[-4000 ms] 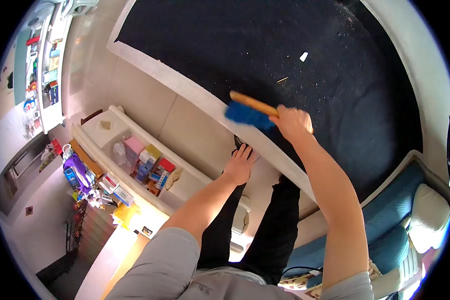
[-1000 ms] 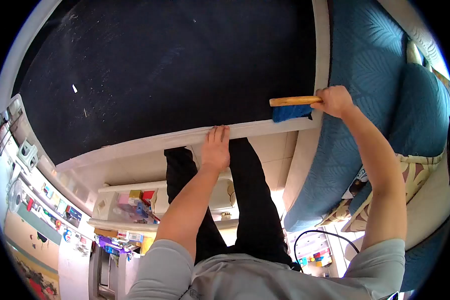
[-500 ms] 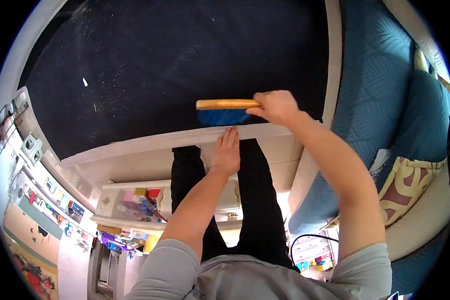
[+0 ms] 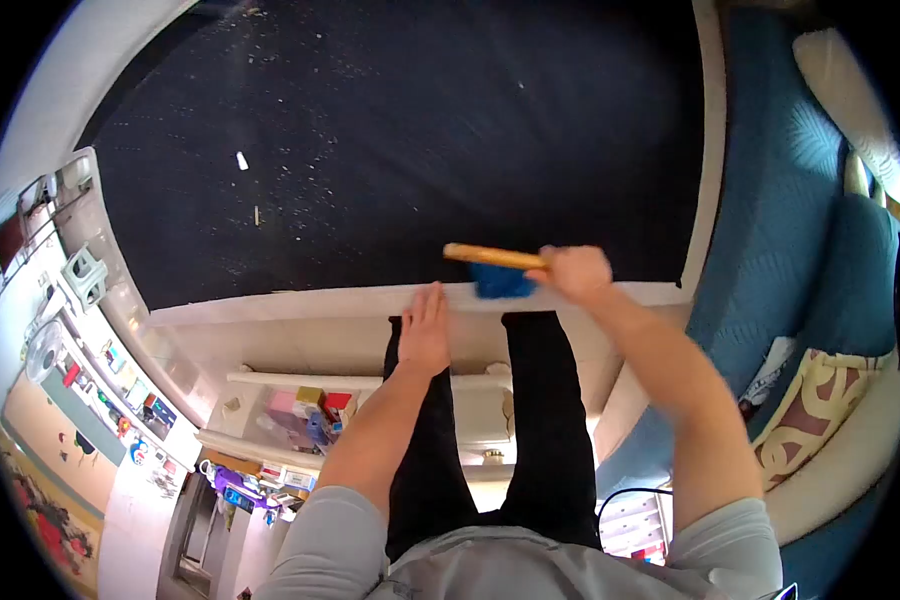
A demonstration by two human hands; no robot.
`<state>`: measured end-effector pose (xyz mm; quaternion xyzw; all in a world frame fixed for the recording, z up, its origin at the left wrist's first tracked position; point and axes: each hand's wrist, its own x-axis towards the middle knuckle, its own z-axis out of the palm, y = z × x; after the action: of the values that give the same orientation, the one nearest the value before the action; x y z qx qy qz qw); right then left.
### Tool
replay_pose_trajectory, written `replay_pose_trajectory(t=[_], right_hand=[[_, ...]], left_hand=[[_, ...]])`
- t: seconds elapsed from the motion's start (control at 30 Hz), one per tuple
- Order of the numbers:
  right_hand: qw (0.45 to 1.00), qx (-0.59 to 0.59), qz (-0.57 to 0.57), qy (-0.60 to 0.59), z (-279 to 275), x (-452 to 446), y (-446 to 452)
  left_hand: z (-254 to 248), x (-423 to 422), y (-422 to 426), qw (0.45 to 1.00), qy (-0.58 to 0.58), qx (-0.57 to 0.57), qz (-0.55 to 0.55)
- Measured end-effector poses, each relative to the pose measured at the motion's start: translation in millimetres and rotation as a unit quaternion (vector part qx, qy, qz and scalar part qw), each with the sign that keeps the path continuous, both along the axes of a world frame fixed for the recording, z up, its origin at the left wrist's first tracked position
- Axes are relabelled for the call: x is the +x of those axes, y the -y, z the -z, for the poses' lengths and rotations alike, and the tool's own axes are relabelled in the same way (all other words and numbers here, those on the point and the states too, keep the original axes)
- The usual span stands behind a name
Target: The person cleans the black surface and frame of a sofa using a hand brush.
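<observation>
My right hand (image 4: 578,274) is closed round one end of a brush (image 4: 490,256) with a wooden handle and blue bristles. The bristles point down toward me, over the pale border of a large black cloth (image 4: 390,150). My left hand (image 4: 426,330) lies flat on that pale border, fingers stretched forward and holding nothing. White specks dot the cloth, mostly on its left half. Among them are a small white scrap (image 4: 242,160) and a thin tan sliver (image 4: 256,215).
A blue patterned sofa (image 4: 750,200) runs along the right, with a cream and maroon cushion (image 4: 810,405) on it. Behind my legs stands a low table (image 4: 365,378) with coloured boxes. At left are a white stool (image 4: 85,275) and a fan (image 4: 45,352).
The brush has moved to the right along the near border and tilted slightly. My left hand still rests on the border. The whole view has shifted, so the cloth appears lower and further right.
</observation>
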<state>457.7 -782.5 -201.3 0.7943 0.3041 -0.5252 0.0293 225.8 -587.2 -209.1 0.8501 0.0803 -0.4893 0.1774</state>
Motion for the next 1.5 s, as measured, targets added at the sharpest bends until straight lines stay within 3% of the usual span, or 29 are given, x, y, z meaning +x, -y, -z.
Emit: replay_pose_trajectory(t=[0.17, 0.27, 0.33, 0.37, 0.43, 0.47, 0.57, 0.6, 0.67, 0.7, 0.77, 0.83, 0.87, 0.97, 1.1, 1.17, 1.27, 1.33, 1.4, 1.43, 1.47, 1.5], right_hand=[[0.974, 0.168, 0.154, 0.017, 12, -70, -109], [0.942, 0.226, 0.239, 0.058, -5, -66, -116], [0.932, 0.177, 0.307, 0.078, -13, -46, -77], [0.902, 0.125, 0.410, 0.059, -12, -40, -54], [0.807, 0.172, 0.553, 0.114, -2, -44, -5], [0.765, 0.096, 0.634, 0.061, 9, -54, 12], [0.766, 0.067, 0.615, 0.173, 18, -118, -30], [0.736, 0.081, 0.662, 0.116, 35, -150, -41], [0.744, 0.070, 0.662, 0.055, 43, -181, -87], [0.784, 0.044, 0.618, 0.052, 30, -186, -118], [0.717, 0.092, 0.691, -0.013, 10, -179, -161], [0.799, 0.097, 0.592, -0.030, 0, -185, -181], [0.836, 0.098, 0.539, -0.037, -4, -185, -183], [0.797, 0.120, 0.589, -0.059, -18, -170, -194], [0.781, 0.179, 0.597, -0.037, -3, -165, -126], [0.729, 0.116, 0.673, -0.046, -5, -152, -92], [0.761, 0.123, 0.637, 0.009, 3, -174, -94], [0.769, 0.126, 0.626, -0.024, 12, -194, -122], [0.819, 0.122, 0.558, -0.059, -21, -177, -161], [0.798, 0.172, 0.573, -0.079, -24, -170, -175], [0.807, 0.145, 0.567, -0.073, -29, -158, -185], [0.777, 0.167, 0.601, -0.085, -26, -148, -189]], left_hand=[[5, -18, -53, 0.996, -0.042, 0.048, -0.062], [8, -12, -58, 0.995, -0.064, 0.019, -0.076], [9, -7, -58, 0.994, -0.090, 0.017, -0.067], [10, -4, -60, 0.993, -0.102, 0.017, -0.065], [1, 9, -64, 0.990, -0.127, 0.011, -0.061], [-4, 16, -65, 0.989, -0.140, 0.007, -0.056], [-9, 30, -69, 0.980, -0.192, 0.008, -0.049], [-6, 28, -69, 0.980, -0.191, 0.011, -0.045], [5, 18, -67, 0.981, -0.188, 0.017, -0.035], [10, 9, -66, 0.985, -0.170, 0.022, -0.024], [17, -5, -65, 0.991, -0.133, 0.031, -0.004], [8, 3, -72, 0.982, -0.186, 0.004, 0.022], [2, 8, -72, 0.977, -0.211, -0.011, 0.036], [-2, 14, -69, 0.979, -0.201, 0.010, 0.027], [4, 5, -65, 0.986, -0.161, 0.035, 0.017], [1, 9, -65, 0.987, -0.156, 0.034, 0.003], [6, 1, -65, 0.991, -0.129, 0.032, -0.002], [-1, 6, -65, 0.989, -0.142, 0.044, 0.020], [15, -6, -67, 0.982, -0.188, 0.017, 0.017], [21, -6, -64, 0.978, -0.209, 0.003, 0.016], [7, 5, -64, 0.987, -0.162, 0.012, -0.001], [-9, 17, -64, 0.993, -0.114, 0.021, -0.018]])
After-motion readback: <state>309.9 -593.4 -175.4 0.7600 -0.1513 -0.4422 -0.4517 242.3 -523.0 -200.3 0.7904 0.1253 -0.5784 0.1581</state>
